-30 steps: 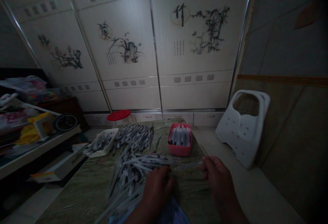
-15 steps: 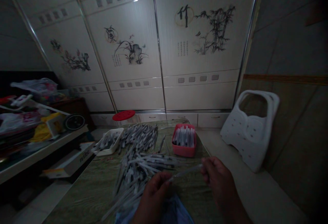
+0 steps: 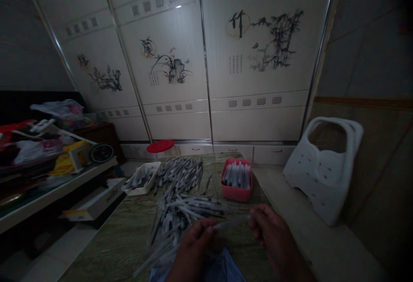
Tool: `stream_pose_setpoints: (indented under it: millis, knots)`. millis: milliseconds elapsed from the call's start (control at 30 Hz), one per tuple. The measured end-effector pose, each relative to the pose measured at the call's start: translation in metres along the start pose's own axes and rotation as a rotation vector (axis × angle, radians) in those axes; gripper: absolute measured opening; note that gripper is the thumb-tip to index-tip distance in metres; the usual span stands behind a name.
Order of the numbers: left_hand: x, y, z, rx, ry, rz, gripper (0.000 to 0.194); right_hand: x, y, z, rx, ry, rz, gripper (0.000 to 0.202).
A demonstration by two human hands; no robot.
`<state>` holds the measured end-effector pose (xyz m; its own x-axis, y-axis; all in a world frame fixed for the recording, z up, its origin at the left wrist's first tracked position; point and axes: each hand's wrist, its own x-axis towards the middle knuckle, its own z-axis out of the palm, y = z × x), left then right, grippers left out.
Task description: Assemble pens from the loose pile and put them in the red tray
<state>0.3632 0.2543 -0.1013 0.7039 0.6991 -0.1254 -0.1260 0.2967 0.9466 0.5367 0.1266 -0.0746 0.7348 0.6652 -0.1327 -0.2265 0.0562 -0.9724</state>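
A slim translucent pen (image 3: 230, 222) stretches nearly level between my two hands above the table. My left hand (image 3: 197, 240) pinches its left end between thumb and fingers. At the other end, the closed fingers of my right hand (image 3: 267, 227) grip it; their tips partly hide that end. A loose heap of similar pens (image 3: 180, 209) spreads over the table beyond and left of my left hand. Past my right hand stands a pink basket (image 3: 236, 193) with pens upright in it. Blue cloth (image 3: 226, 267) shows below my hands.
A white tray (image 3: 154, 178) with more pens stands at the table's far left. The wood-patterned table (image 3: 106, 239) ends beside my right forearm. Behind it is a red stool (image 3: 160, 146); a folded white plastic item (image 3: 325, 170) leans at right. Cluttered shelving (image 3: 58, 183) is at left.
My right hand has come slightly lower and closer to my left, so the pen lies more level. Both hands keep their hold. The whole view has shifted a little.
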Motion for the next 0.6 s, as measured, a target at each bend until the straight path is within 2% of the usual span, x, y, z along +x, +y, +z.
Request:
stream_pose_setpoints:
  millis: [167, 300, 467, 600]
  knots:
    - [0.001, 0.006, -0.01, -0.025, 0.139, 0.023, 0.045, -0.011, 0.0, 0.015, -0.114, -0.247, 0.085, 0.021]
    - [-0.002, 0.016, -0.021, 0.092, 0.211, 0.128, 0.044, -0.021, 0.003, 0.035, -0.196, -0.424, 0.092, 0.022]
    - [-0.008, 0.03, -0.031, 0.212, 0.203, 0.177, 0.047, -0.03, 0.015, 0.061, -0.172, -0.385, 0.01, 0.03]
    - [-0.014, 0.041, -0.03, 0.259, 0.285, 0.202, 0.054, -0.034, 0.024, 0.075, -0.169, -0.394, -0.041, 0.033]
